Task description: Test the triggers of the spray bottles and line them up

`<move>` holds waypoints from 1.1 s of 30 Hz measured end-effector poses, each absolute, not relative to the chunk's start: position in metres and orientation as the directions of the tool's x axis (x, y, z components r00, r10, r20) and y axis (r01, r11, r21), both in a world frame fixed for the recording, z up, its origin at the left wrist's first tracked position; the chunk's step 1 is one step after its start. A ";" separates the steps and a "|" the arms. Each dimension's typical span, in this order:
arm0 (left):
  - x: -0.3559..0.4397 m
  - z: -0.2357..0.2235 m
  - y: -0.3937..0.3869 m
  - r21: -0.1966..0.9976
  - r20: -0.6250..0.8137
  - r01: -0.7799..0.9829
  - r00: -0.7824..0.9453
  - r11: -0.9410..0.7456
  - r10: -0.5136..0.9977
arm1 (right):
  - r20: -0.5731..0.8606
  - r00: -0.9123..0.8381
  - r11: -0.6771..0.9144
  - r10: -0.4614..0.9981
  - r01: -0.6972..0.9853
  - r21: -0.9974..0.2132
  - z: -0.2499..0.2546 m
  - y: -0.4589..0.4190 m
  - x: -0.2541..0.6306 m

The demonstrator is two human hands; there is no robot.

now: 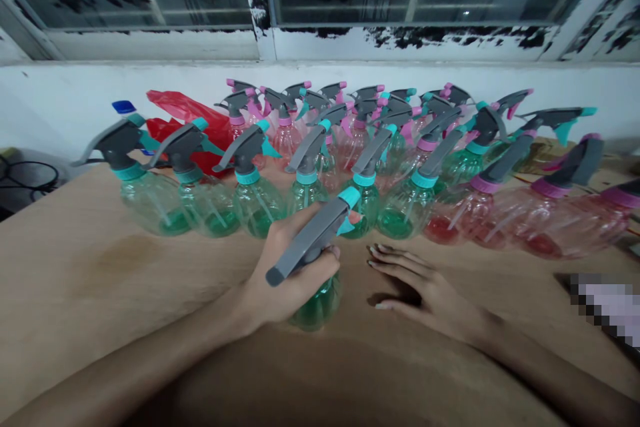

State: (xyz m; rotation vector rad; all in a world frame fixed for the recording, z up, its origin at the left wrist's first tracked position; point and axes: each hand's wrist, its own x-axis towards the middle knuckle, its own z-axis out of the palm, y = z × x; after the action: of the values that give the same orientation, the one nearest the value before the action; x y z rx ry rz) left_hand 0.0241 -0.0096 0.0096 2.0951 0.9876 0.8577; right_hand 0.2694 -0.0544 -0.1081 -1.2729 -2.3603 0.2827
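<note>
Left fingers (317, 272) gripping green bottle (316, 313), grey sprayer (313, 239) above them, teal trigger (345, 227) just ahead; keep upright. Right fingers (401, 271) open, empty; could brace bottle, to their left.

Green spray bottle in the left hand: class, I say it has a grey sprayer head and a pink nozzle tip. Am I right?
Not quite: the nozzle tip is turquoise, not pink, as the head view shows. The green spray bottle is indeed in the left hand, with a grey sprayer head.
</note>
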 end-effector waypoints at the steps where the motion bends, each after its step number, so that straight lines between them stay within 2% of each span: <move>1: 0.024 0.010 -0.010 0.775 0.280 0.385 0.501 -0.501 0.819 | 0.282 -0.477 0.553 0.833 0.743 -0.376 -0.108 -0.055 0.269; 8: 0.025 0.009 -0.009 0.777 0.295 0.371 0.498 -0.508 0.815 | 0.310 -0.466 0.557 0.829 0.736 -0.384 -0.107 -0.055 0.269; 33: 0.023 0.006 -0.009 0.797 0.278 0.370 0.476 -0.477 0.834 | 0.277 -0.472 0.546 0.837 0.748 -0.376 -0.109 -0.055 0.269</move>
State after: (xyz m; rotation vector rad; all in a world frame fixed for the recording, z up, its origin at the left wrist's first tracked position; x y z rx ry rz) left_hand 0.0234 -0.0090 0.0058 2.0530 0.9939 0.8880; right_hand 0.2694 -0.0545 -0.1092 -1.2886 -2.3581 0.2820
